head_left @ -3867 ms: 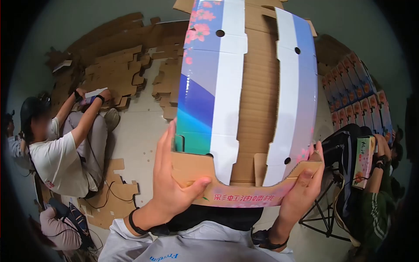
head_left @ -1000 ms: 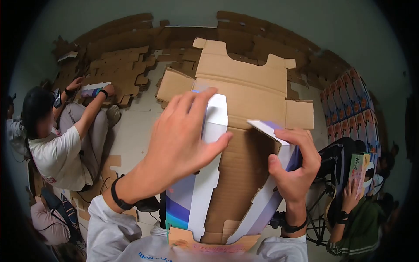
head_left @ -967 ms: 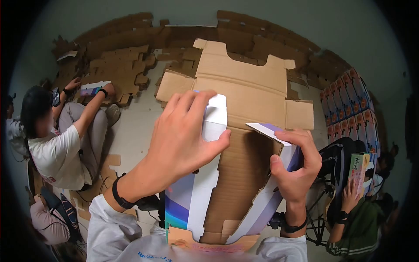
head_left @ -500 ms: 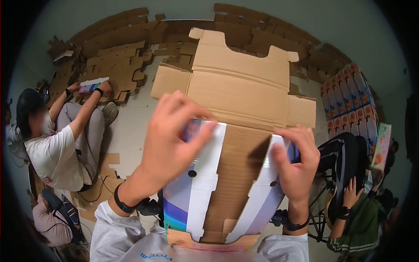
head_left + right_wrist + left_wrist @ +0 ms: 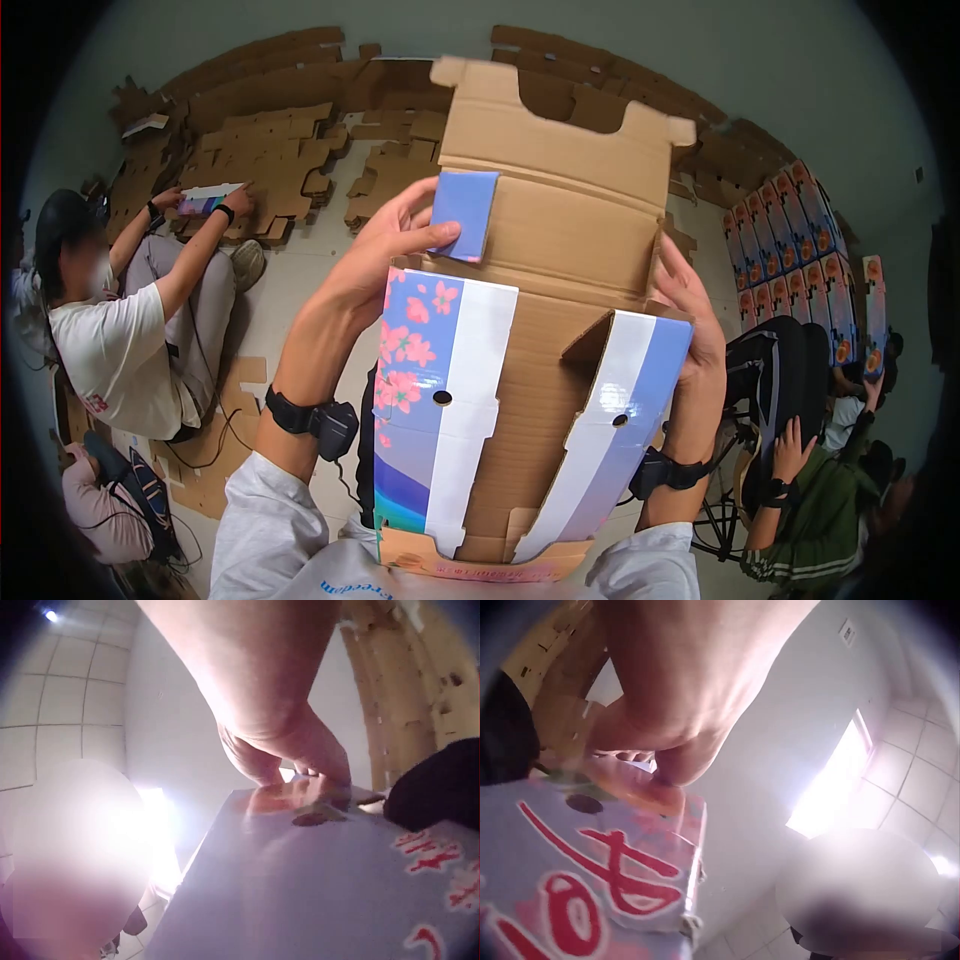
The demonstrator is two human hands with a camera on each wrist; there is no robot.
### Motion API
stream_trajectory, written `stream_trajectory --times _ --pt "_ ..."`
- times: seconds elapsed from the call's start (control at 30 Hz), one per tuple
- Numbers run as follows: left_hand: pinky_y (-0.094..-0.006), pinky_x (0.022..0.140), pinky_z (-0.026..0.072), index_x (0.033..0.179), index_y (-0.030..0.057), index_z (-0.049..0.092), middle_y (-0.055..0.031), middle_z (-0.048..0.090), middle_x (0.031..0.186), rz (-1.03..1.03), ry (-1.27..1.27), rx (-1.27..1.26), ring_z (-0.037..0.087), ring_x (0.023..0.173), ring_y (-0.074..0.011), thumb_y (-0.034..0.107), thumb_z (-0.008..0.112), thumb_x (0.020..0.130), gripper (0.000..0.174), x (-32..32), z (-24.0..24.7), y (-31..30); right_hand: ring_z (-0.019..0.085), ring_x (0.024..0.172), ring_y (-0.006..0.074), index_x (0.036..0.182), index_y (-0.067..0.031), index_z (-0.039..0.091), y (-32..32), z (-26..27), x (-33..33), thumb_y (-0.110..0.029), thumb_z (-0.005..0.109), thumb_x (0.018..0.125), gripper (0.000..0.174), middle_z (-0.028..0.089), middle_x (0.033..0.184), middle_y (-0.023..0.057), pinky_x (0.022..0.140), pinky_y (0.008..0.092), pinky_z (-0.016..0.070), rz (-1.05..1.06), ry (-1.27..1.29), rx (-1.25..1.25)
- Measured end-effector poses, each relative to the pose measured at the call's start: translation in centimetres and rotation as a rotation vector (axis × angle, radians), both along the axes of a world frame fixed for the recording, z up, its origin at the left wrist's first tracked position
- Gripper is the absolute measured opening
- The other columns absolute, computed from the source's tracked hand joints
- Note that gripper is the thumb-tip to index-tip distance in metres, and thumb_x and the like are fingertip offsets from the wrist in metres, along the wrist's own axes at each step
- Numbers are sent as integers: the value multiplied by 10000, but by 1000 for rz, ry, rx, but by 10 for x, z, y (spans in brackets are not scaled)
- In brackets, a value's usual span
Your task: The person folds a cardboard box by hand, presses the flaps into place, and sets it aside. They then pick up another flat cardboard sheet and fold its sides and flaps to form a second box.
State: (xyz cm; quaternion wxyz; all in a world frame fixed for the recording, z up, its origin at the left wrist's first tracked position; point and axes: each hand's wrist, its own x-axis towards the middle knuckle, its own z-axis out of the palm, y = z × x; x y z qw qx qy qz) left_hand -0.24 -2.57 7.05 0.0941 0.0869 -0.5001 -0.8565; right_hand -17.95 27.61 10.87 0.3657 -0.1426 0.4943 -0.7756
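Note:
A partly folded cardboard box (image 5: 540, 400) lies lengthwise before me in the head view. Its long walls have white inner strips and blue outsides with pink blossoms. Beyond them its brown end panel (image 5: 555, 215) stretches out flat with a notched far edge. My left hand (image 5: 385, 245) has its thumb on the blue face of the left end flap (image 5: 468, 205), other fingers behind it. My right hand (image 5: 695, 310) lies along the outer right side, fingers against the raised right flap (image 5: 655, 258). Red lettering marks the box side (image 5: 622, 870) in the left wrist view.
Flattened cardboard sheets (image 5: 250, 170) cover the floor ahead and to the left. A seated person (image 5: 130, 320) handles a small box at left. Stacked printed boxes (image 5: 795, 265) stand at right, near another person's hand (image 5: 790, 450). Cables run across the floor at lower left.
Both hands have moved from the wall ends to the end flaps. The left flap now turns inward with its blue face showing; the right flap stands raised. Earlier, both hands gripped the box's near end.

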Motion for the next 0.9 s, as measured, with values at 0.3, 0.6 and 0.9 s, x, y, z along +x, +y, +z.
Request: stream_trajectory --times 0.3,0.6,0.9 --pt "-339 1023 435 1286 55 624 -64 669 1192 193 68 33 578 1066 -162 396 473 1047 442 26 17 14 595 847 159 1069 -15 644 9 -6 17 -361 504 1077 373 670 973 69 804 288 520 -289 110 63" --pt "-453 1222 277 1140 28 595 -180 607 1267 69 184 -212 456 1411 -319 225 694 816 392 59 28 28 537 1387 298 1251 52 643 36 22 54 -316 679 971 464 568 1479 271 1193 407 382 -28 444 129" --pt "-335 1244 254 1562 -35 420 -156 410 1626 322 38 -298 369 1511 -227 186 484 1034 576 77 53 84 393 1528 298 1250 1 617 42 29 109 -12 481 971 311 436 1628 252 1274 414 233 -421 624 213"
